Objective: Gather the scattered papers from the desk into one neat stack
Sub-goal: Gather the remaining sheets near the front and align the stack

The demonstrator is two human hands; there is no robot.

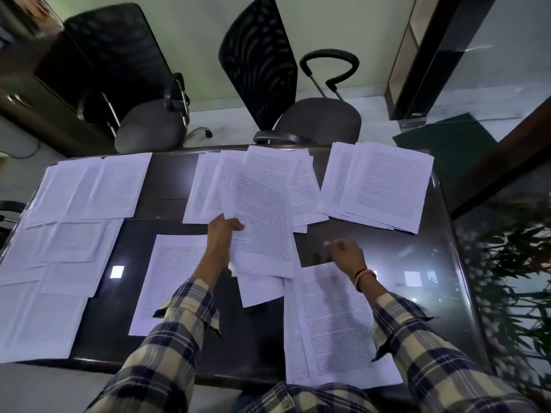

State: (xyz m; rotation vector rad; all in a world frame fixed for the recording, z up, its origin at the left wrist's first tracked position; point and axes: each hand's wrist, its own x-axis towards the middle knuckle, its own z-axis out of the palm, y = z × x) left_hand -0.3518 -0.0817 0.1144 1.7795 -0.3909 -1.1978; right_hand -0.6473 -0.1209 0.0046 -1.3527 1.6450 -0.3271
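The left hand (225, 231) pinches a loose sheaf of papers (262, 231) at the surface's (417, 263) centre. The right hand (346, 251), blurred and loosely curled, hovers just to its 3 o'clock, apparently holding nothing. More piles lie at 9, 12 and 2 o'clock. Gripped by one edge only, the sheaf could fan apart and slip, and a hasty sweep could push sheets off the edge.

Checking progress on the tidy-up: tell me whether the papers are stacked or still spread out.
Spread. The papers lie in separate overlapping groups across the desk; the left hand grips only a few sheets.
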